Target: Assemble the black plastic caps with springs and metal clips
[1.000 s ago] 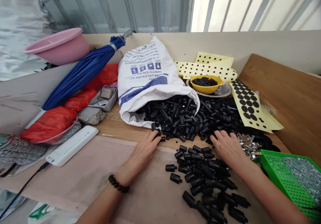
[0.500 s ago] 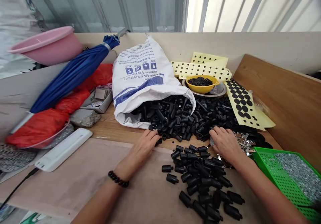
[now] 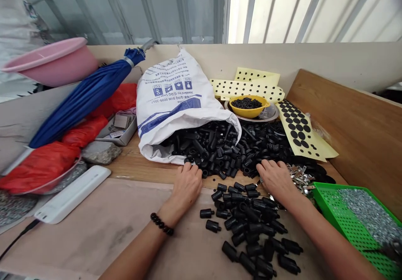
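Note:
My left hand point(image 3: 187, 184) is at the near left edge of a heap of black plastic parts point(image 3: 216, 152), its fingers together and bent down. Whatever its fingertips grip is hidden behind the hand. At the heap's near right edge, my right hand point(image 3: 276, 179) has curled fingers, and their tips are hidden too. The heap spills from the mouth of a white printed sack point(image 3: 176, 91). Between my forearms lie loose black cylindrical caps point(image 3: 248, 217) with small stubs. Beside my right hand are flat metal clips point(image 3: 300, 177).
At right stand a green basket point(image 3: 329, 200) of small metal pieces and a wooden board point(image 3: 348, 121). Behind the heap are a yellow bowl point(image 3: 246, 111) and sticker sheets point(image 3: 293, 123). To the left lie a white power bank-like device point(image 3: 75, 194), a stone point(image 3: 100, 151) and a blue umbrella point(image 3: 84, 98).
My left hand has turned more upright at the heap's edge, and its wrist has shifted right. My right hand has barely moved over the parts. The whole view has shifted slightly.

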Motion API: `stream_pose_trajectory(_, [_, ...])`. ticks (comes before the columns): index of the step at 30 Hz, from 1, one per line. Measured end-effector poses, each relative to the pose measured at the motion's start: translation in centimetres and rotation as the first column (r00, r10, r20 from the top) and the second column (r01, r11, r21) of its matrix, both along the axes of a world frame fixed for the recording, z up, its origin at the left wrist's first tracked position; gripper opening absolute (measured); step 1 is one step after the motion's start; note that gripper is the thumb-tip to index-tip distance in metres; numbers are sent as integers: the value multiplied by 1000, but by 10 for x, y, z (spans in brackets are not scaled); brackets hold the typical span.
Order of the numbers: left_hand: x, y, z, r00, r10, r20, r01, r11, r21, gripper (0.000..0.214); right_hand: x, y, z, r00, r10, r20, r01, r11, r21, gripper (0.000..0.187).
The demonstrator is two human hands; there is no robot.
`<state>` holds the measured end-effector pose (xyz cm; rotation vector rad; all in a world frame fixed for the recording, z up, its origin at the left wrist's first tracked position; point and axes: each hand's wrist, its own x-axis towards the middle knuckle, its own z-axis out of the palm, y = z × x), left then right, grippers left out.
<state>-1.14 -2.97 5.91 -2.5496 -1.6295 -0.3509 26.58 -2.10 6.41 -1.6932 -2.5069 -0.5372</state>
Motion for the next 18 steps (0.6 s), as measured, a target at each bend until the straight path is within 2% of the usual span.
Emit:
stream_pose_trajectory(4, [2,3,1,997,-43,71,44,999,-6,12,3,1,0,995,-21,-96,19,1000,-23,17])
stream_pose_trajectory(9, [-2,7,6,973,-58,223,64,998,-20,17,18,6,0,938,-81,-338,70,997,-45,22])
stream_pose_trajectory(11, [1,6,11,934,-55,353,78,996,-50,19,20,5,3,890,-83,-448,64,996,-56,22])
stream_pose_trajectory(13, [10,2,18,840,-29,542,110,987,-118,21,14,0,9,843,-58,-535,29,998,-64,27])
stream_pose_trajectory(15, [22,-4,25,720,2,694,184,964,-193,23,3,-12,18,762,-9,-648,-54,996,-76,33])
stream_pose_trajectory(17, [35,-13,31,624,6,782,300,921,-247,21,-9,-27,28,470,16,-883,-228,968,-104,30])
stream_pose_trajectory(18, [41,-17,34,576,18,818,350,898,-267,21,-15,-36,32,341,-3,-940,-263,960,-99,26])
